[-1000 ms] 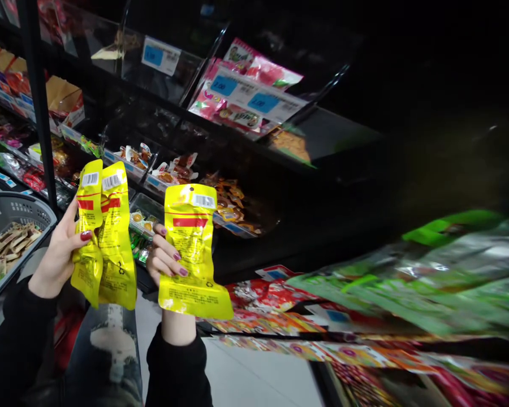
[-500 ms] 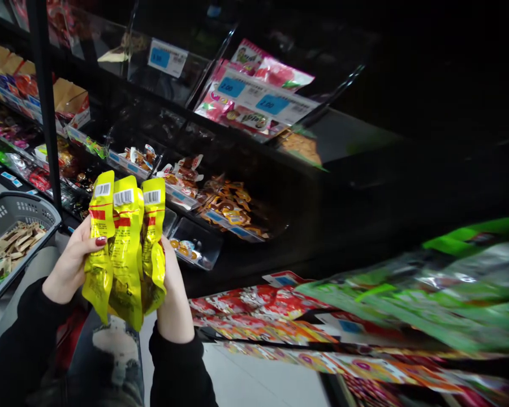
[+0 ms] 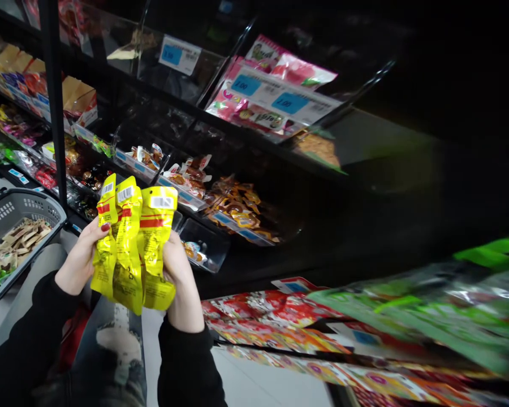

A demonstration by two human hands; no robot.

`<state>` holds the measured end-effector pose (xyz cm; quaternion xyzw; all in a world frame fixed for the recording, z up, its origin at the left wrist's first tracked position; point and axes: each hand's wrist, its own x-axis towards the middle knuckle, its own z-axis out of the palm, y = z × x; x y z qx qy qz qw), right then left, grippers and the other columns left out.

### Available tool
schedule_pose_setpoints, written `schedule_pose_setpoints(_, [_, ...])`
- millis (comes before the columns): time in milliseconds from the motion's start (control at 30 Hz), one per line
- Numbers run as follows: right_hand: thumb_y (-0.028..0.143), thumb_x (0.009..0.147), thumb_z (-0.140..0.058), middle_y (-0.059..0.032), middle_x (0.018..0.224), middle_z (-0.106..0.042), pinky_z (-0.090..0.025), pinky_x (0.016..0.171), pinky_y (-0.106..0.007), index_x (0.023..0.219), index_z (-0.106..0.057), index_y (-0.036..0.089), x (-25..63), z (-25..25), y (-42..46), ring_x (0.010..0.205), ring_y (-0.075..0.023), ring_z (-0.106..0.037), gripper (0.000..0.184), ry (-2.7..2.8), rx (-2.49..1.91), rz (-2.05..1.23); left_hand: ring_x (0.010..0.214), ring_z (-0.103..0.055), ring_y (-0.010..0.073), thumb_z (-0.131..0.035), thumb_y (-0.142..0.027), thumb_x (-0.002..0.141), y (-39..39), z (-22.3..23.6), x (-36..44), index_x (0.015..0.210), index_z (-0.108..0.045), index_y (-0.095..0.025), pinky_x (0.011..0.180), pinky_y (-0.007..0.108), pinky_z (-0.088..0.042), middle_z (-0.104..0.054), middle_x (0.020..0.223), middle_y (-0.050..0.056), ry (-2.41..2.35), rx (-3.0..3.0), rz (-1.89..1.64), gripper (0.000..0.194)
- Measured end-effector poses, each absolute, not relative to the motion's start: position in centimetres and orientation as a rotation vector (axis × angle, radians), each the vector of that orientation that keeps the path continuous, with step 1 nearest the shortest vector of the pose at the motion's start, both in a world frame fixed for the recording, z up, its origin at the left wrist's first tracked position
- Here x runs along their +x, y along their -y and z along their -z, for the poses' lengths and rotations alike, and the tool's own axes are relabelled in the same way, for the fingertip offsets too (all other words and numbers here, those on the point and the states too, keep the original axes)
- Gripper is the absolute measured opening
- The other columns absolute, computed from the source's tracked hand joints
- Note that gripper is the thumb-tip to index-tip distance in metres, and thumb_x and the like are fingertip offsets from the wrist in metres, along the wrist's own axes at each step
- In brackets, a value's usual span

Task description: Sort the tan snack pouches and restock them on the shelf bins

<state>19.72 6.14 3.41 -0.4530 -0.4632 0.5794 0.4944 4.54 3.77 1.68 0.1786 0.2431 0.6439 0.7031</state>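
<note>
Three yellow snack packets [image 3: 126, 249] stand side by side between my hands, their backs with white barcode labels and red bands facing me. My left hand [image 3: 81, 254] is closed on the left edge of the bunch, thumb lying across the front of the leftmost packet. On the other side, my right hand [image 3: 178, 260] grips the rightmost packet [image 3: 156, 254] by its right edge; most of its fingers are hidden behind the packet. The packets are held above my knees, in front of the low snack shelf.
A grey shopping basket [image 3: 58, 217] with brown-wrapped packets [image 3: 23, 240] stands at the left. Shelf bins hold wrapped snacks [image 3: 237, 206] ahead; pink bags [image 3: 275, 76] sit higher up. A black shelf post [image 3: 53, 102] rises at the left. Green bags [image 3: 428, 299] and red packets [image 3: 263, 305] line the right.
The rightmost packet has swung outward to the right, and its back now faces me more fully. Both hands appear slightly farther right in view, as does the whole scene.
</note>
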Motion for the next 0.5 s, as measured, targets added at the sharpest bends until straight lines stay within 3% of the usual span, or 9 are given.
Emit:
schedule_pose_setpoints(67, [0.05, 0.062, -0.074, -0.003, 0.067, -0.073, -0.056, 0.071, -0.039, 0.072, -0.068, 0.021, 20.4, -3.6, -6.3, 0.076, -0.0264, -0.069, 0.032, 1.005, -1.078, -1.517, 0.103, -0.067, 0.0303, -0.078, -0.021, 0.06, -4.0, -1.4, 4.5, 0.106, -0.065, -0.016, 0.089, 0.039, -0.055, -0.074, 0.101, 0.007, -0.562, 0.391, -1.437, 0.048])
schedule_pose_setpoints(133, [0.07, 0.063, -0.064, -0.0069, 0.079, -0.075, -0.057, 0.075, -0.042, 0.086, -0.069, 0.02, 21.0, -3.7, -6.0, 0.085, -0.0296, -0.07, 0.056, 0.921, -1.019, -1.618, 0.101, -0.068, 0.0301, -0.077, -0.022, 0.062, -4.2, -1.3, 4.4, 0.106, -0.064, -0.015, 0.088, 0.038, -0.055, -0.074, 0.103, 0.008, -0.598, 0.396, -1.446, 0.046])
schedule_pose_setpoints(200, [0.08, 0.065, -0.054, -0.0103, 0.096, -0.075, -0.056, 0.081, -0.045, 0.103, -0.066, 0.019, 21.2, -3.9, -5.3, 0.099, -0.0314, -0.068, 0.073, 0.95, -0.972, -1.622, 0.1, -0.068, 0.03, -0.077, -0.023, 0.065, -4.2, -1.4, 4.6, 0.107, -0.062, -0.015, 0.087, 0.038, -0.055, -0.073, 0.105, 0.009, -0.651, 0.45, -1.462, 0.046])
schedule_pose_setpoints(267, [0.07, 0.063, -0.067, -0.0105, 0.112, -0.071, -0.053, 0.091, -0.044, 0.114, -0.061, 0.021, 21.1, -3.9, -4.6, 0.109, -0.0308, -0.064, 0.071, 1.046, -0.98, -1.552, 0.101, -0.067, 0.0297, -0.078, -0.024, 0.065, -4.2, -1.4, 4.8, 0.111, -0.058, -0.015, 0.087, 0.038, -0.055, -0.071, 0.11, 0.011, -0.722, 0.535, -1.494, 0.051])
schedule_pose_setpoints(333, [0.047, 0.058, -0.083, -0.0089, 0.121, -0.068, -0.05, 0.098, -0.044, 0.12, -0.056, 0.023, 20.6, -3.7, -4.0, 0.113, -0.0296, -0.062, 0.072, 1.122, -1.004, -1.506, 0.107, -0.065, 0.0289, -0.08, -0.024, 0.065, -4.1, -1.4, 5.1, 0.121, -0.05, -0.016, 0.089, 0.037, -0.053, -0.067, 0.118, 0.012, -0.804, 0.618, -1.545, 0.064])
schedule_pose_setpoints(400, [0.034, 0.055, -0.086, -0.0089, 0.124, -0.066, -0.048, 0.101, -0.046, 0.123, -0.052, 0.022, 19.9, -3.4, -3.7, 0.114, -0.0297, -0.062, 0.076, 1.129, -0.995, -1.544, 0.115, -0.06, 0.0272, -0.079, -0.027, 0.067, -4.0, -1.2, 5.4, 0.13, -0.041, -0.018, 0.094, 0.036, -0.05, -0.061, 0.128, 0.013, -0.888, 0.707, -1.601, 0.074])
schedule_pose_setpoints(500, [0.031, 0.06, -0.082, -0.0085, 0.126, -0.065, -0.047, 0.103, -0.048, 0.127, -0.047, 0.023, 19.0, -2.6, -3.4, 0.117, -0.0296, -0.06, 0.076, 0.996, -0.957, -1.602, 0.123, -0.053, 0.0249, -0.07, -0.036, 0.077, -3.7, -1.0, 5.7, 0.136, -0.035, -0.018, 0.1, 0.034, -0.044, -0.052, 0.136, 0.013, -0.952, 0.869, -1.595, 0.07])
